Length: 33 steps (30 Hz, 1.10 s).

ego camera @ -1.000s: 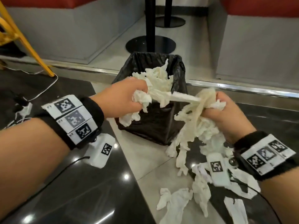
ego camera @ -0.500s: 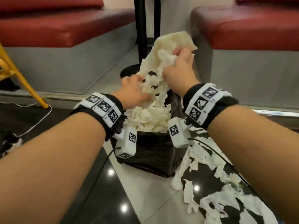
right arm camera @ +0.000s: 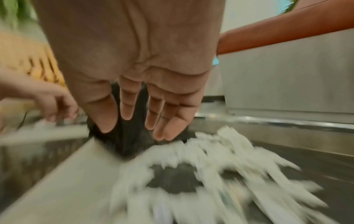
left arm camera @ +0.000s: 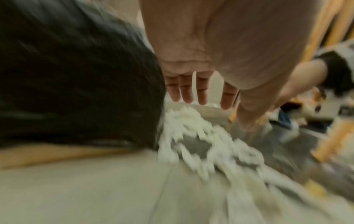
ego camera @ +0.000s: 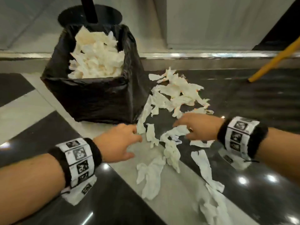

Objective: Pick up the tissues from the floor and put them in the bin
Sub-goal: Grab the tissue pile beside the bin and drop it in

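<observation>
Both hands, left hand point(ego camera: 116, 140) and right hand point(ego camera: 197, 127), hang spread, empty, over the tissues point(ego camera: 170, 148); I should rake these together between them, then lift to the bin point(ego camera: 97, 96) ahead.

One bin point(ego camera: 103, 98), lined with one black bag and heaped with crumpled tissues too tangled to count. Loose tissues point(ego camera: 175, 95) on the floor: well over a dozen torn pieces, overlapping so that no exact count can be made. Two hands: left hand point(ego camera: 116, 143) and right hand point(ego camera: 199, 127), each with one marker-printed wristband. One yellow leg point(ego camera: 274, 60). One black pole base point(ego camera: 90, 17).
</observation>
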### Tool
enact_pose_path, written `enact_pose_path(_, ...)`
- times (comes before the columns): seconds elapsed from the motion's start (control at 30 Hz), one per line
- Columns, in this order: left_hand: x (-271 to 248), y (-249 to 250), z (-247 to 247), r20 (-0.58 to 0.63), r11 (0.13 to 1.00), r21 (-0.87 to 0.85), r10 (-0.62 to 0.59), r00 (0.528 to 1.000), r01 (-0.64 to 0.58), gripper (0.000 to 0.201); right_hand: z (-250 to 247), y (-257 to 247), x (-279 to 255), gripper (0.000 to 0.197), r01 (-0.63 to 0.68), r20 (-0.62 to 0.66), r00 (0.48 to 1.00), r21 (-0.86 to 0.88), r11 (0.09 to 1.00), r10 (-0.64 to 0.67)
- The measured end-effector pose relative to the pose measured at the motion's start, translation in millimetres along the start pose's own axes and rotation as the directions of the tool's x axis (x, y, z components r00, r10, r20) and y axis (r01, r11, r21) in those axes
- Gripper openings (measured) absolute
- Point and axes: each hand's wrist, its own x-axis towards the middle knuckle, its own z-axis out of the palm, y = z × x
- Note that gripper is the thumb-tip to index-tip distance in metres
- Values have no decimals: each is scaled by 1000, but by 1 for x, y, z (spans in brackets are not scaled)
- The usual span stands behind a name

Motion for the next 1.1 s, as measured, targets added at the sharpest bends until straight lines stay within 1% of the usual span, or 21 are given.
enact_pose_path(0.07,17,27,51,174,993,56,89,981,-100,54,58,23,-40,56,-52,171,983,-57,997,61)
enact_pose_path(0.13,31,51,92,266,978,63,177,947,-201,65,104,37,-76,62,-124,273,953,-40,991,130)
enact_pose_path(0.2,39,71,122,362,976,64,173,916,-209,78,138,43,-106,67,-180,313,934,-10,984,174)
enact_pose_path(0.27,38,84,138,430,974,78,160,888,-213,77,164,47,-129,74,-226,329,921,21,974,207)
enact_pose_path(0.33,37,79,146,389,942,116,248,887,-314,66,181,54,-144,80,-243,327,919,25,970,222)
enact_pose_path(0.37,39,77,145,391,941,103,260,883,-322,59,186,57,-149,82,-242,322,920,16,970,224)
enact_pose_path(0.4,41,70,144,448,968,105,160,880,-230,51,190,60,-152,86,-226,315,925,-2,974,215)
enact_pose_path(0.43,41,60,142,354,982,74,137,925,-174,44,195,61,-151,90,-202,316,927,-29,979,200)
enact_pose_path(0.5,37,48,127,267,992,-66,119,956,-105,24,202,62,-146,101,-159,341,924,-69,985,173)
enact_pose_path(0.57,37,37,125,115,987,-38,160,980,-157,19,210,60,-133,107,-133,368,916,-88,987,156)
enact_pose_path(0.6,29,31,122,82,993,-54,112,990,-108,18,213,57,-120,107,-110,371,918,-98,989,139)
enact_pose_path(0.63,26,28,119,19,990,-108,91,996,-88,18,215,55,-115,104,-122,363,920,-96,988,149)
enact_pose_path(0.67,22,27,115,46,976,-219,19,999,-9,15,215,53,-109,97,-136,353,922,-88,987,159)
enact_pose_path(0.7,17,26,111,111,925,-366,-68,991,105,6,215,52,-98,85,-146,338,928,-52,988,155)
enact_pose_path(0.8,3,23,102,157,923,-338,-138,978,184,24,201,55,-63,39,-154,232,964,91,984,130)
enact_pose_path(0.87,-6,20,99,140,926,-302,-194,971,229,21,185,57,-34,27,-172,128,980,159,972,153)
enact_pose_path(0.93,-13,18,94,118,905,-290,-287,951,310,19,157,58,-12,18,-217,-24,972,291,932,234)
enact_pose_path(1.0,-21,16,86,112,878,-311,-348,931,365,19,124,53,4,15,-172,-193,946,384,907,261)
enact_pose_path(1.03,-25,15,83,110,870,-314,-364,925,380,20,111,49,13,18,-137,-240,939,396,908,246)
enact_pose_path(1.07,-28,15,79,115,869,-308,-370,922,388,21,103,45,24,30,-114,-250,941,405,907,230)
enact_pose_path(1.1,-32,17,74,119,860,-312,-385,915,403,23,99,39,36,50,-117,-212,953,407,906,218)
